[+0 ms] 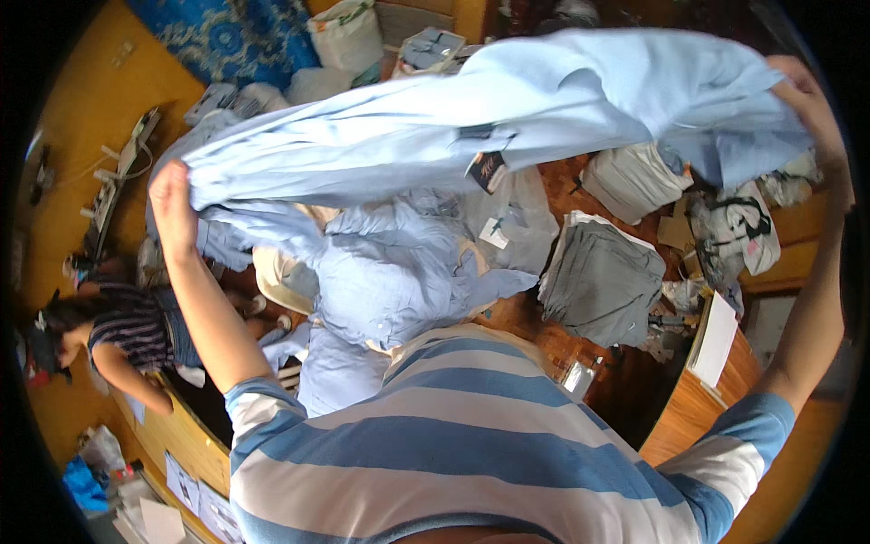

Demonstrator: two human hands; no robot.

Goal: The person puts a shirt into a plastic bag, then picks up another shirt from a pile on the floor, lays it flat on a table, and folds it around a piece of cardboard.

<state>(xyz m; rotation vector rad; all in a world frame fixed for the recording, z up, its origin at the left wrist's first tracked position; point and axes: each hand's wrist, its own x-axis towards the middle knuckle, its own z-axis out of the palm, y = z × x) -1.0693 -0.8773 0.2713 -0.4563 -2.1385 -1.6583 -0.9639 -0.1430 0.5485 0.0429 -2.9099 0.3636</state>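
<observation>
One light-blue garment [489,113] stretched between left hand [172,204], right hand [799,89].

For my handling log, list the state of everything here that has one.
Light-blue garment, lifted, stretched between both hands
Left hand, grip closed on the garment
Right hand, grip closed on the garment's other end
Dark tag, dangling at the garment's lower edge
Blue garments, heaped, crumpled
Grey garments, folded, stacked
</observation>
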